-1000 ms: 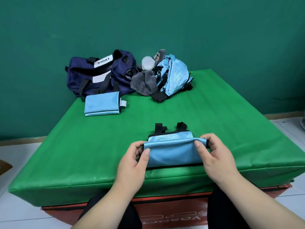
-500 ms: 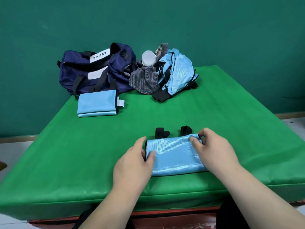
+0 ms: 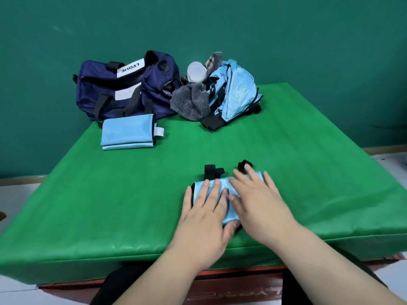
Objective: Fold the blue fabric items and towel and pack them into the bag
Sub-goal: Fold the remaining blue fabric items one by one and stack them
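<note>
Your hands: left hand point(image 3: 204, 216), right hand point(image 3: 257, 201) flat on blue fabric point(image 3: 222, 183).
Beyond: navy duffel bag point(image 3: 123, 91), striped towel point(image 3: 189, 102).
Surface: green table point(image 3: 286, 161); teal wall point(image 3: 220, 29).

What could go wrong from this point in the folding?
1. The black straps stick out past the folded blue item, which the left hand and right hand press flat; it may spring open once released.
2. It lies near the green mat's front edge and could slide off.
3. The striped towel and blue heap crowd a white cup; pulling either may tip it.
</note>
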